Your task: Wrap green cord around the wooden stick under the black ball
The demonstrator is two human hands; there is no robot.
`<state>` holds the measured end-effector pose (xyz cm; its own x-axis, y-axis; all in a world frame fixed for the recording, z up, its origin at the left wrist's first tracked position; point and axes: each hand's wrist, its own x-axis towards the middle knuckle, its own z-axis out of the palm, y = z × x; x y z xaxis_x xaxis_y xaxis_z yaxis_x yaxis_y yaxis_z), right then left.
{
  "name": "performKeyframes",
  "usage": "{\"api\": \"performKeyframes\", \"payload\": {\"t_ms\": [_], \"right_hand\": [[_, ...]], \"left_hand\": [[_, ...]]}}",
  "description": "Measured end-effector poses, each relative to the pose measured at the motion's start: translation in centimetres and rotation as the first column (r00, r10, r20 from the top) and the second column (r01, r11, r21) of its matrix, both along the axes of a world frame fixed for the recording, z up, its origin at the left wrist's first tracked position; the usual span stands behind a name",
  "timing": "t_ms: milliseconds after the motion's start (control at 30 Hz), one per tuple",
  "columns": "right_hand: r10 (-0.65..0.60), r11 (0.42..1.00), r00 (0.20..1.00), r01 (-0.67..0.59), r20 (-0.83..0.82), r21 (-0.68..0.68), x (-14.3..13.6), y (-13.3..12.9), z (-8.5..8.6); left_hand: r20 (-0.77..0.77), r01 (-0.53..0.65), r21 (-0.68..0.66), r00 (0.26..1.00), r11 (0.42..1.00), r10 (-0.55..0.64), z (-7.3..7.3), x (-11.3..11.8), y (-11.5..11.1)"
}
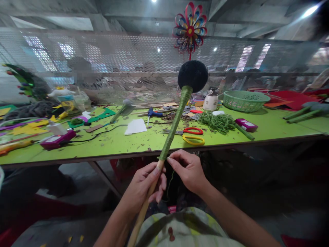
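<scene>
Holding one wooden stick [142, 215], the left hand [145, 182] wraps its fingers around bare wood, in front of the counter [110, 147]. The stick slants from lower left, near the body, up and right to one black ball [192, 75]. Green yarn wrapping [176, 123] covers its upper part; its lower edge lies just left of the right hand's [189, 171] fingertips, the nearer hand. Those fingers are drawn close together; whether they pinch the one loose strand [169, 188] hanging below cannot be told. Beyond: one pair of scissors [181, 132], one glue gun [151, 113], one green basket [245, 103], one yarn heap [217, 122].
</scene>
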<state>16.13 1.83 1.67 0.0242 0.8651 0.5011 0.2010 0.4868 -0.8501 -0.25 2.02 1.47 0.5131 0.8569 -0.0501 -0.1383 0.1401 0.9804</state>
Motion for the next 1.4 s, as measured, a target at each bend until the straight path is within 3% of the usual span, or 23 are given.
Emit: {"api": "performKeyframes", "payload": {"t_ms": [167,367,600,867,1167,1333,1400], "right_hand": [[0.042,0.997,0.996,-0.046,-0.075,-0.063,0.2,0.1,-0.3],[0.21,0.956,0.955,-0.246,-0.212,-0.161,0.7,0.8,-0.4],[0.248,0.951,0.954,-0.273,-0.17,-0.147,1.3,1.3,-0.3],[0.239,0.952,0.939,-0.277,-0.246,-0.134,1.4,1.6,-0.8],[0.283,0.923,0.897,-0.351,-0.339,-0.16,1.5,1.6,-1.5],[0.207,0.954,0.909,-0.27,-0.362,-0.132,1.2,1.8,-2.2],[0.178,0.964,0.915,-0.237,-0.363,-0.123,1.0,1.8,-2.4]], "left_hand": [[0.054,0.028,-0.062,0.998,0.998,-0.025,-0.5,-0.1,0.3],[0.171,0.069,-0.135,0.984,0.988,-0.046,-0.5,-0.1,0.2],[0.053,0.064,-0.052,0.997,0.997,-0.061,0.2,0.0,0.0],[-0.051,0.036,0.066,0.998,0.997,-0.032,1.0,0.3,-0.1],[-0.036,0.061,0.004,0.997,0.998,-0.061,0.8,0.4,-0.2],[-0.183,-0.036,0.072,0.982,0.997,0.049,0.8,0.5,0.1],[-0.311,-0.133,0.246,0.927,0.96,0.208,0.4,0.6,-0.1]]}}
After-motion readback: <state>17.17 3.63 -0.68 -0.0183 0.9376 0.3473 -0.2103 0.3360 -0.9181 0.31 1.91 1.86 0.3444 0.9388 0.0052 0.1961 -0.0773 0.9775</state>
